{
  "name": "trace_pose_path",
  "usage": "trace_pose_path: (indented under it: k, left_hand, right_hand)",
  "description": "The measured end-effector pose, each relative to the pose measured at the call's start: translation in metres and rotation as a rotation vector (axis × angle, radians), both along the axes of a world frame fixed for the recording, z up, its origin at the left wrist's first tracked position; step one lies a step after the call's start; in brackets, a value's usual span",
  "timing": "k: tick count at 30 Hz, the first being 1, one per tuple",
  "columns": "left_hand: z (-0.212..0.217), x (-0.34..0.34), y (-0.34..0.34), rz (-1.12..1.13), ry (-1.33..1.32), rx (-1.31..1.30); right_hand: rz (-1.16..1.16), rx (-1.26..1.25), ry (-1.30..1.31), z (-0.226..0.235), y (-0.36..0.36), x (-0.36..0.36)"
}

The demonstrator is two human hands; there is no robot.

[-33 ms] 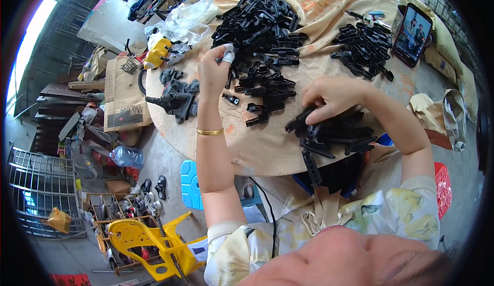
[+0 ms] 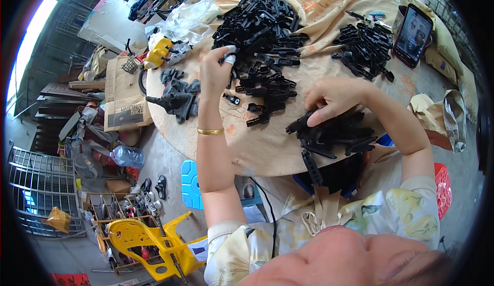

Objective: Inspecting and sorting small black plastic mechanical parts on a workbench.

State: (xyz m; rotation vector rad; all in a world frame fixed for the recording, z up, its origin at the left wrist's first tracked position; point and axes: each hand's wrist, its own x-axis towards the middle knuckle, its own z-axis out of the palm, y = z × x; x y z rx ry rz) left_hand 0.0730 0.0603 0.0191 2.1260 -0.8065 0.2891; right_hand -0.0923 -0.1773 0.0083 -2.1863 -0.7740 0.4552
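Cream tablecloth spreads before us, with a big heap of black plastic parts at twelve o'clock and a smaller heap at two. Our left hand, its arm reaching up from seven o'clock, curls its fingers beside the big heap, white wrapping on a fingertip; we cannot tell whether it holds anything. Our right hand, elbow bent toward four o'clock, turns its back upward, thumb and fingers narrowed on a black piece over the near pile at three. Between nine and ten, a cardboard box bears printed lettering.
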Motion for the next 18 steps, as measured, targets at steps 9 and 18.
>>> trace_pose_path:
  k: [9,18]
  left_hand:
    - [-0.041,-0.008,-0.046,-0.145,-0.369,0.433]
    - [-0.026,-0.009,-0.039,-0.008,-0.525,0.602]
  right_hand:
    - [-0.404,-0.023,-0.655,-0.036,0.016,0.038]
    - [-0.494,-0.296,-0.629,-0.028,0.016,0.026]
